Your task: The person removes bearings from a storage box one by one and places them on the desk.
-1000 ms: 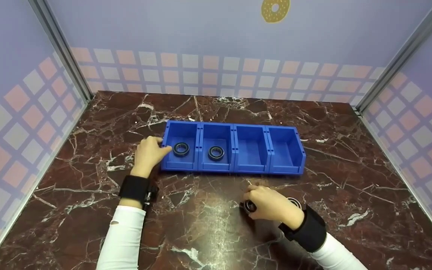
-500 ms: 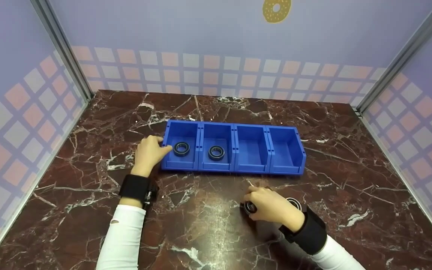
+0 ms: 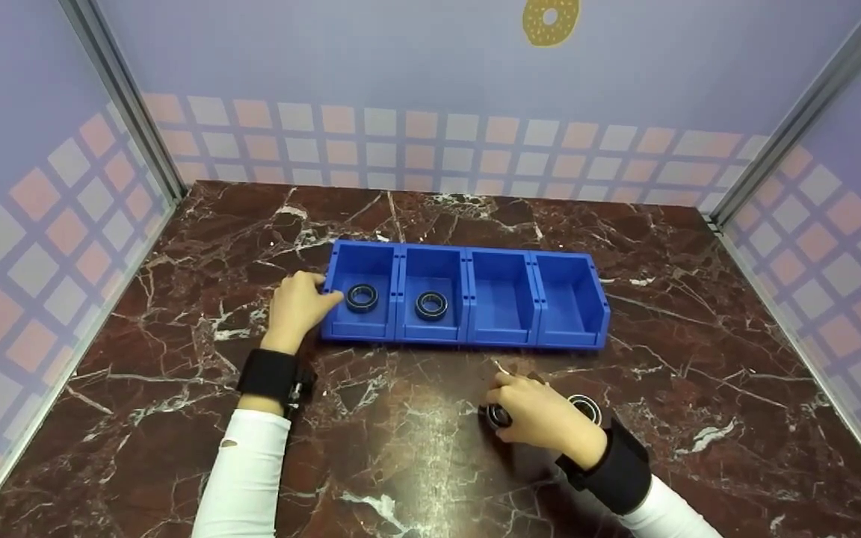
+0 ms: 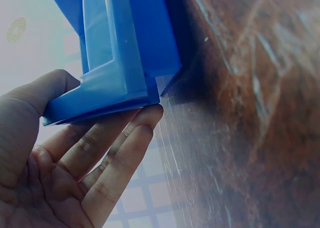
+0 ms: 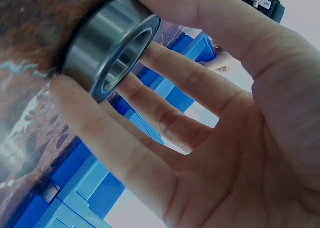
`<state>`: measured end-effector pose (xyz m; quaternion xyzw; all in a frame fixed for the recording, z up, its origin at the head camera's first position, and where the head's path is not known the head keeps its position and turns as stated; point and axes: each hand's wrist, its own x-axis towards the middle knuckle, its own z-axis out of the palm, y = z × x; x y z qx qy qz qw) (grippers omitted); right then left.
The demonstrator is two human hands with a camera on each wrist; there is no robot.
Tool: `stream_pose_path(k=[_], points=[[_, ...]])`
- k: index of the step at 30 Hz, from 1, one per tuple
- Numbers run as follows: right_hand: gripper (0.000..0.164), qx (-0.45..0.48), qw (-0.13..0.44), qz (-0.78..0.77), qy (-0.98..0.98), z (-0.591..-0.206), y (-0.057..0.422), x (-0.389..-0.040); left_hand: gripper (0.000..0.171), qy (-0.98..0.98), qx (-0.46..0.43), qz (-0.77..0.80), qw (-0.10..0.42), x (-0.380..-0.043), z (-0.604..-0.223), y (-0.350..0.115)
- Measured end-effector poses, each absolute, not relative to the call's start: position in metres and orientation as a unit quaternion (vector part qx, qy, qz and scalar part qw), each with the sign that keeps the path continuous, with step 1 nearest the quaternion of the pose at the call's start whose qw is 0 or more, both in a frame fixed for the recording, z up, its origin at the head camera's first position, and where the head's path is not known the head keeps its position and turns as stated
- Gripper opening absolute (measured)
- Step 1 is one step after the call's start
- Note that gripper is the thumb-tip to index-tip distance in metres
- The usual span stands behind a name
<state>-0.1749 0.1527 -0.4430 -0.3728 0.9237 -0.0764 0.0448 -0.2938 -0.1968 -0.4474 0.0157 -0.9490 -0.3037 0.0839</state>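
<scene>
A row of joined blue storage bins point(image 3: 501, 340) stands on the marbled table. My left hand point(image 3: 300, 310) grips the leftmost bin's outer side wall; in the left wrist view the thumb lies over the wall's rim and the fingers press its outside. A ball bearing point(image 3: 361, 308) lies flat in the leftmost bin, and another bearing point(image 3: 430, 315) in the second. In front of the bins, my right hand point(image 3: 539, 411) holds a third bearing point(image 5: 102, 42) between thumb and fingers, close over the table with its ring tilted on edge. My palm partly hides it in the head view.
One more bearing point(image 3: 596, 409) lies on the table point(image 3: 400, 463) just behind the right wrist, partly covered by it. Panel walls point(image 3: 430, 142) with a tile pattern enclose the back and both sides of the table.
The right forearm has shifted very slightly, and more of the bearing behind the wrist shows. The left hand and the bins stay where they were.
</scene>
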Motion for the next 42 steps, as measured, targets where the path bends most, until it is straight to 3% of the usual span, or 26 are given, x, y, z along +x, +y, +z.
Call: stream_pose_path(k=[10,42], points=[[0.036,-0.370,0.040,-0.091,0.924,-0.4452,0.1527,-0.1729,0.046,-0.951,0.019,-0.299,0.079,-0.2938,-0.4481,-0.1971],[0.039,-0.363,0.025,-0.098,0.926,-0.4501,0.1554,-0.1687,0.045,-0.947,0.011,-0.308,0.090,-0.2931,-0.4477,-0.1967]])
